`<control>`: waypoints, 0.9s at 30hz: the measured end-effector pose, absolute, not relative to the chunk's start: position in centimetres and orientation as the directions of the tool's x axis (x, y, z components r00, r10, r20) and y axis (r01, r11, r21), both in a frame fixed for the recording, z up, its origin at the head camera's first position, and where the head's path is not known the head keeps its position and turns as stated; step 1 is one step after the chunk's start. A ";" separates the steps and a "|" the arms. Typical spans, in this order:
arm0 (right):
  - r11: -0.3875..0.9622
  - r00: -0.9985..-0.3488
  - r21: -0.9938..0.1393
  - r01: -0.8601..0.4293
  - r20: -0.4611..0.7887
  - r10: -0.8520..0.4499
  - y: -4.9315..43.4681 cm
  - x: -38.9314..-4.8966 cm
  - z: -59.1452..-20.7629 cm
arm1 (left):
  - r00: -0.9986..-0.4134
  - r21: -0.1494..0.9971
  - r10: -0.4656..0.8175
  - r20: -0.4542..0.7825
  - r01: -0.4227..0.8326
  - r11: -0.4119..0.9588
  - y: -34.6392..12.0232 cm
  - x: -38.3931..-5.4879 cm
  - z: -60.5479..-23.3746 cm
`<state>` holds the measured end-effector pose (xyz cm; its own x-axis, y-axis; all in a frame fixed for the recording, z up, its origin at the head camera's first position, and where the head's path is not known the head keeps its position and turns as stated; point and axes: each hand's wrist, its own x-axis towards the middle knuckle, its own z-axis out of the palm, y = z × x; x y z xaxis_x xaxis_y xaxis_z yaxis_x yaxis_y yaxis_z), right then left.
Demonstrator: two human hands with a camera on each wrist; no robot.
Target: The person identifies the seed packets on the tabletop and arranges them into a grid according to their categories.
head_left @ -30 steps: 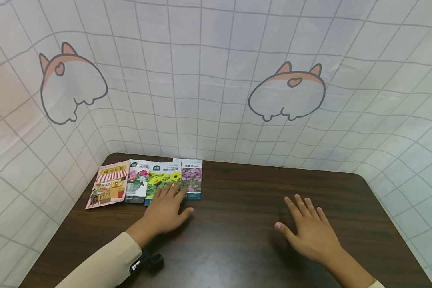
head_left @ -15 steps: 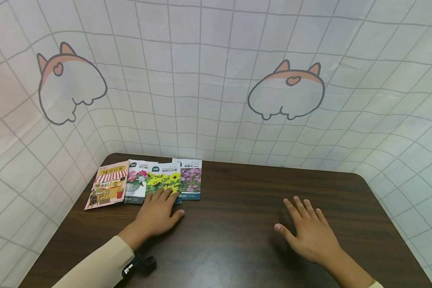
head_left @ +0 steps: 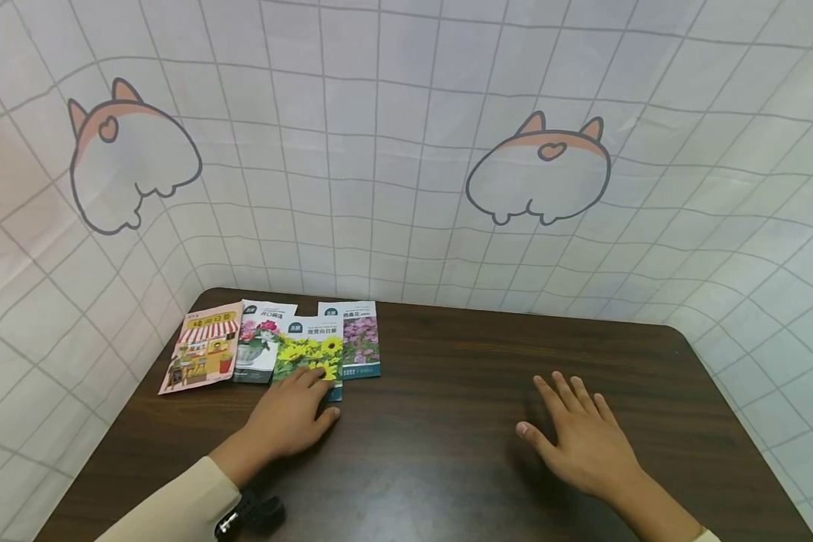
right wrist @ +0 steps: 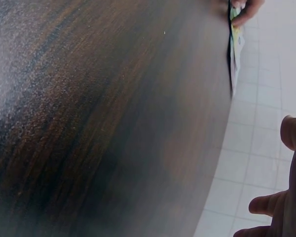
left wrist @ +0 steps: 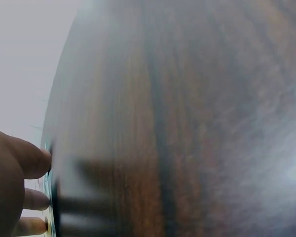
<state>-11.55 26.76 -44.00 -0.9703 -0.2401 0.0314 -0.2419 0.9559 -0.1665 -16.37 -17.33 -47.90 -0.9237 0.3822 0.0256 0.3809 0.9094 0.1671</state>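
Note:
My left hand (head_left: 286,416) rests its extended fingertips on the lower half of a seed packet with yellow sunflowers (head_left: 312,342). This packet overlaps a packet with pink blooms in a bowl (head_left: 257,346) on its left and a packet with purple flowers (head_left: 361,339) on its right. At the far left lies a pink packet with a striped awning picture (head_left: 203,348). In the left wrist view, the left fingers (left wrist: 34,199) touch the packet's edge. My right hand (head_left: 583,440), fingers spread and holding nothing, is over the right side of the table.
The dark wooden table (head_left: 447,421) has rounded far corners. A white grid-patterned curtain (head_left: 393,165) with cartoon animal prints encloses its back and sides. A black strap piece (head_left: 264,513) hangs under the left sleeve (head_left: 176,500).
The left hand has drawn back toward the person, and the sunflower packet has slid the same way beneath its fingers. The purple-flower packet has shifted slightly. The right hand is nearly still.

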 end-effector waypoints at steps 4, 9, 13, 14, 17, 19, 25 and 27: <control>0.958 -0.971 -0.161 -0.238 0.028 -0.236 26.8 -11.4 -44.1 | -0.918 0.174 0.395 0.034 0.395 0.902 -17.3 -15.8 -47.7; 0.960 -0.972 -0.157 -0.233 0.030 -0.232 26.8 -11.3 -44.2 | -0.902 0.173 0.423 0.091 0.433 0.885 -17.3 -15.1 -47.4; 0.959 -0.972 -0.157 -0.235 0.033 -0.232 26.8 -11.3 -44.2 | -0.880 0.159 0.447 0.162 0.470 0.868 -17.8 -15.1 -47.4; 0.959 -0.972 -0.157 -0.235 0.033 -0.233 26.8 -11.3 -44.2 | -0.879 0.156 0.443 0.174 0.469 0.869 -18.0 -15.2 -47.5; 0.959 -0.972 -0.160 -0.234 0.029 -0.233 26.8 -11.3 -44.1 | -0.900 0.156 0.398 0.175 0.425 0.892 -18.7 -15.5 -47.7; 0.959 -0.972 -0.160 -0.234 0.026 -0.233 26.8 -11.2 -44.0 | -0.915 0.166 0.373 0.152 0.396 0.903 -19.2 -15.8 -47.8; 0.960 -0.973 -0.159 -0.232 0.030 -0.230 26.8 -11.2 -43.9 | -0.924 0.181 0.369 0.102 0.382 0.906 -20.1 -15.9 -47.9; 0.960 -0.973 -0.159 -0.231 0.032 -0.228 26.9 -11.2 -43.9 | -0.921 0.179 0.375 0.103 0.388 0.904 -20.2 -15.9 -48.0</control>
<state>-11.22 26.90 -43.87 -0.9730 -0.2284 0.0323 -0.2306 0.9600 -0.1589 -15.86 -20.19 -48.03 -0.9213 0.3749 0.1032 0.3880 0.9042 0.1787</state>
